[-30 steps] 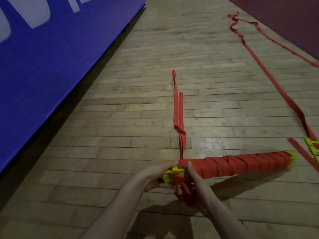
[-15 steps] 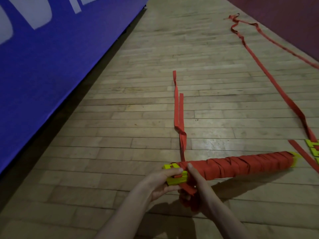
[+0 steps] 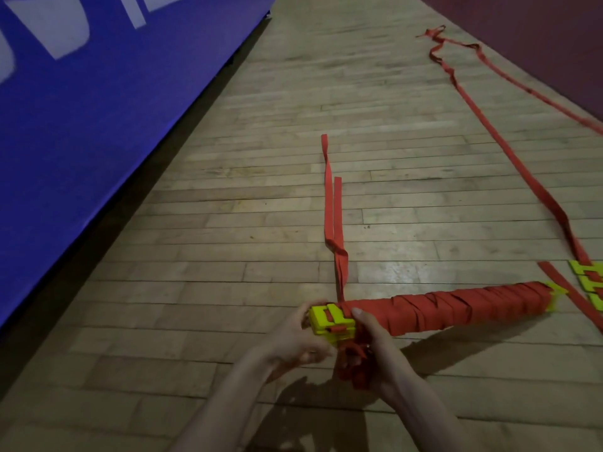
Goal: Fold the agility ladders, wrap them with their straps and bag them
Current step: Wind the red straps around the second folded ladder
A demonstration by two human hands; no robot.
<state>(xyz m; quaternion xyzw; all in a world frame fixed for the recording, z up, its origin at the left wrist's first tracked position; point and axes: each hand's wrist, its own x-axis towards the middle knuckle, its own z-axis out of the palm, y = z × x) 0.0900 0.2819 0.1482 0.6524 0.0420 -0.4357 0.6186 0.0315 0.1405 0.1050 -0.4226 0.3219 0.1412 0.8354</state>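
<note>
**Wrapped Ladder Bundle Held at Its Left End**

Wooden plank flooring [image 3: 228,223] runs lengthwise between a blue padded wall [image 3: 81,109] on the left and a dark red wall [image 3: 538,34] on the right. The widest bare run of floor lies between the blue wall and the bundle, continuing far up the middle.

Nearest the person, both forearms reach in from the bottom edge. The left hand [image 3: 293,337] curls its fingers around the exposed yellow rung stack [image 3: 329,322] at the bundle's left end. The right hand [image 3: 372,340] has its thumb pressed against the first red turns, just beside the yellow stack, and its fingers clutch a bunched wad of red strap [image 3: 354,367] below the bundle.

The folded ladder bundle [image 3: 456,309] lies across the floor, wound in red strap over almost its whole length, with a yellow tip showing at the right end.

From the bundle's left end, two loose strap tails [image 3: 334,216] run away across the planks, one reaching farther than the other.

At the right edge, a second stack of yellow rungs [image 3: 587,282] lies near the bundle's right tip. Its long red straps [image 3: 509,151] trail unwrapped toward the far red wall.
</note>
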